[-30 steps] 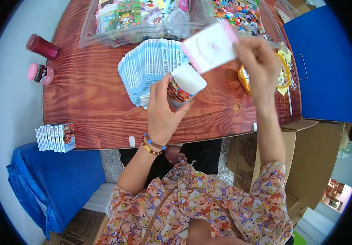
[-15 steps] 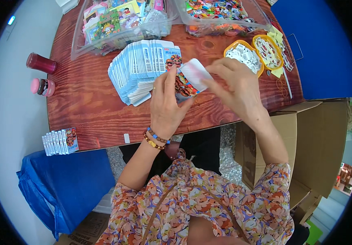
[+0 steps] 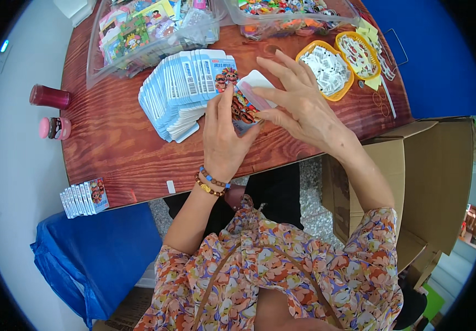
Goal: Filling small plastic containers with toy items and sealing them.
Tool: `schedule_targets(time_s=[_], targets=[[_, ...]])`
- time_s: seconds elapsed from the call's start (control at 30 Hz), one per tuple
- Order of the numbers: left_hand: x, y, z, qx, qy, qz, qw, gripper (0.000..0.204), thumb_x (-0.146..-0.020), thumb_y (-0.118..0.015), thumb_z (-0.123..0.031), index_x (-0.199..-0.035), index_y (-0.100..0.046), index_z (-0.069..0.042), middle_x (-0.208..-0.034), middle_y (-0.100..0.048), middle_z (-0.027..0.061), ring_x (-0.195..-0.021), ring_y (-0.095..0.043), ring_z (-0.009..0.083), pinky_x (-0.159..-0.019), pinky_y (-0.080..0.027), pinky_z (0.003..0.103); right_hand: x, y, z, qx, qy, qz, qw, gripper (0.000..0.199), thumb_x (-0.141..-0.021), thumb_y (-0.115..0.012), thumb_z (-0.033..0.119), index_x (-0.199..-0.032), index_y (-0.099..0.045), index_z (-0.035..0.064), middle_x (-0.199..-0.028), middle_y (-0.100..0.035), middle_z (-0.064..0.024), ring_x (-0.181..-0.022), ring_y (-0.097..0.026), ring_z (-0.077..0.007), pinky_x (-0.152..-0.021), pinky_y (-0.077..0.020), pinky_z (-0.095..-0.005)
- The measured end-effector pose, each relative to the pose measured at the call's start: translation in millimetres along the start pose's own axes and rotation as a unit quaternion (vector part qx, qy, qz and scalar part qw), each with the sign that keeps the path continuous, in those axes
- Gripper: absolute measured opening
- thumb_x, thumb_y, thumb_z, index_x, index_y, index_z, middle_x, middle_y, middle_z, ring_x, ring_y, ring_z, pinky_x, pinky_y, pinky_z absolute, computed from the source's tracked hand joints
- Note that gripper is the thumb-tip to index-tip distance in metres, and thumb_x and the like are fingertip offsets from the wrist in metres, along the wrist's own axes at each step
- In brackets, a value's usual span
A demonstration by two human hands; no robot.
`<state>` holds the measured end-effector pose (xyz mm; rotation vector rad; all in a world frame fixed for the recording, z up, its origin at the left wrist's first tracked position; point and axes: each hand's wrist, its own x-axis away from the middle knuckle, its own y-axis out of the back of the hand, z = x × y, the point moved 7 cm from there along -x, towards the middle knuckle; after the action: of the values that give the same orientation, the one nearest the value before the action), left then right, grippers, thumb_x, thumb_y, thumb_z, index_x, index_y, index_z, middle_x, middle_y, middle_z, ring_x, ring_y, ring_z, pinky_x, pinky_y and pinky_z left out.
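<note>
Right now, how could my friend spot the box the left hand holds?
On the reddish table, find the fanned pale-blue cartons. By their right end, the left hand holds the box. Unlike those cartons, it has its white flap open.

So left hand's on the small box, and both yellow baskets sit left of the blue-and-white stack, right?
Not quite: the yellow baskets sit right of the blue-and-white stack, per the head view. The left hand is on the small box.

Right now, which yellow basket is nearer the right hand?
The left yellow basket, heaped with white pieces, beside the right hand; the other basket sits farther right.
</note>
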<state>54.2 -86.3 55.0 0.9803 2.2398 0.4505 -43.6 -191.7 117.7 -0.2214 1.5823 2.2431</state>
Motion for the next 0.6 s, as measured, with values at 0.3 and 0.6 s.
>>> schedule_targets(time_s=[0.3,0.6], targets=[[0.3,-9.1,5.9,0.002,-0.009,-0.005,1.000,0.084,-0.071,-0.084,-0.012,-0.143,-0.042,0.000,-0.125,-0.052,0.0199,-0.114,-0.055,0.0366,-0.095,-0.048,0.043,5.1,-21.4,-15.9,-0.051,0.017,0.036,0.998,0.046,-0.090,-0.068,0.027,-0.134,-0.063,0.0151,-0.146,-0.048,-0.0158,-0.141,-0.035,-0.0409,-0.115,-0.0303,-0.0516],[4.6,-10.9,4.7,0.000,0.016,0.013,1.000,0.080,-0.074,-0.084,-0.018,-0.141,-0.044,0.001,-0.124,-0.054,0.0212,-0.116,-0.054,0.0383,-0.098,-0.046,0.044,6.5,-2.9,-32.8,-0.158,0.022,0.031,0.987,0.043,-0.091,-0.070,0.021,-0.132,-0.063,0.0114,-0.137,-0.056,-0.0184,-0.135,-0.046,-0.0370,-0.110,-0.0392,-0.0457]])
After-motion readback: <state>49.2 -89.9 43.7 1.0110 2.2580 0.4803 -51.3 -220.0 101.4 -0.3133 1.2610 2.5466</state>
